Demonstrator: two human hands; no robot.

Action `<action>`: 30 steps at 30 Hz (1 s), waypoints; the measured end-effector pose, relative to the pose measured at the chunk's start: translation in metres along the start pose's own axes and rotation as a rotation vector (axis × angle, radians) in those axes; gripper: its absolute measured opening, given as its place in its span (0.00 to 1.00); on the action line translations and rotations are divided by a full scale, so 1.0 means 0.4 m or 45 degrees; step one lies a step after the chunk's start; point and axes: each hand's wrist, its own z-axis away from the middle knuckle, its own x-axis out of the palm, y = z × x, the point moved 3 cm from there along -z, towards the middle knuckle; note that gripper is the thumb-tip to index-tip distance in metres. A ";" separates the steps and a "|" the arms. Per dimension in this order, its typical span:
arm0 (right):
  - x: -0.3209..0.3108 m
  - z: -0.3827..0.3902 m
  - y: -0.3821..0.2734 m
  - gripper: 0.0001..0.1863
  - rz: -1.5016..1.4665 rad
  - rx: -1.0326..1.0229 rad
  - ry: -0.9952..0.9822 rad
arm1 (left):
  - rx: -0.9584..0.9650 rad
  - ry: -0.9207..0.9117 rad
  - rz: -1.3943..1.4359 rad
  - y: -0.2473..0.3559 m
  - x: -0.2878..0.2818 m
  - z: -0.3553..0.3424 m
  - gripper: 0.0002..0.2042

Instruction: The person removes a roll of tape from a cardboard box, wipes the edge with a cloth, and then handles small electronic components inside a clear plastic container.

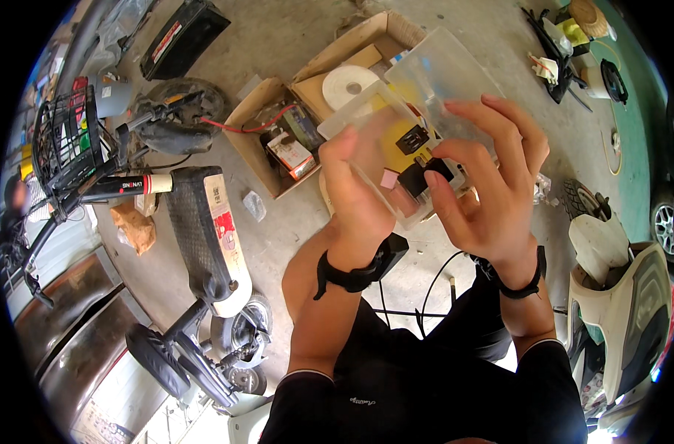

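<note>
My left hand (357,194) grips the near left side of a clear plastic box (360,108), thumb up along its wall and the other fingers hidden beneath. The box's clear lid (444,63) stands open at the far right. My right hand (494,185) is over the box's right side, thumb and forefinger closed on a small black part with metal prongs (437,169); its other fingers are spread. Inside the box lie another black part (411,138), a dark block (413,180) and a small pink piece (389,178).
Beyond the box, an open cardboard carton (403,28) holds a white roll (349,87); a smaller carton (240,111) holds small boxes and a red wire. An electric scooter (203,229) lies at left. A white scooter body panel (622,303) stands at right. Black cables (423,296) hang near my legs.
</note>
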 end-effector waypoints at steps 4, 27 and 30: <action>0.006 0.002 -0.002 0.08 0.098 0.003 -0.068 | 0.077 -0.035 -0.086 -0.008 -0.021 -0.006 0.36; 0.014 -0.002 0.017 0.12 -0.303 -0.003 -0.087 | 0.196 0.041 -0.067 0.010 -0.021 0.008 0.35; 0.018 -0.001 0.017 0.14 -0.304 -0.027 -0.032 | 0.227 0.057 -0.128 0.017 -0.022 0.010 0.36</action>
